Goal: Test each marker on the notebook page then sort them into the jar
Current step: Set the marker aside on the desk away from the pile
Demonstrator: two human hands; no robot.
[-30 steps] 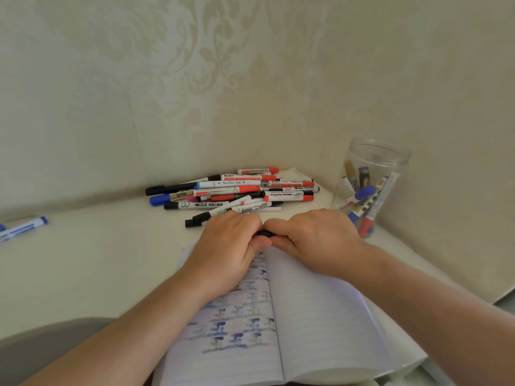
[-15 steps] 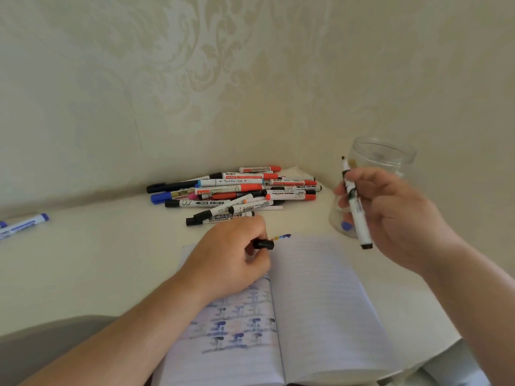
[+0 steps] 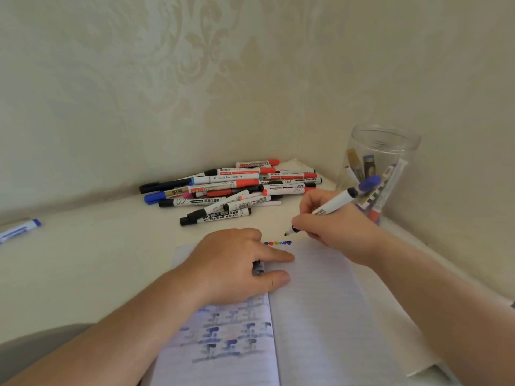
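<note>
An open lined notebook (image 3: 320, 316) lies in front of me, with a short row of coloured test marks (image 3: 277, 242) at the top of its right page. My right hand (image 3: 334, 229) holds an uncapped white marker (image 3: 331, 204) like a pen, its black tip just above the page's top edge beside those marks. My left hand (image 3: 237, 263) presses flat on the notebook's spine and keeps a dark cap (image 3: 257, 267) under its fingers. A pile of several capped markers (image 3: 231, 190) lies behind the notebook. The clear jar (image 3: 381, 151) at the right holds several markers.
The white table sits in a corner between two pale patterned walls. A lone blue-capped marker (image 3: 19, 229) lies at the far left. Blue bleed-through stains (image 3: 223, 338) cover the notebook's left page. The table's front right edge (image 3: 434, 366) runs close past the notebook.
My hands pulled the cap off the marker. My right hand lifted the marker toward the jar, then brought it tip-down to the top of the right page; my left hand moved onto the notebook's spine.
</note>
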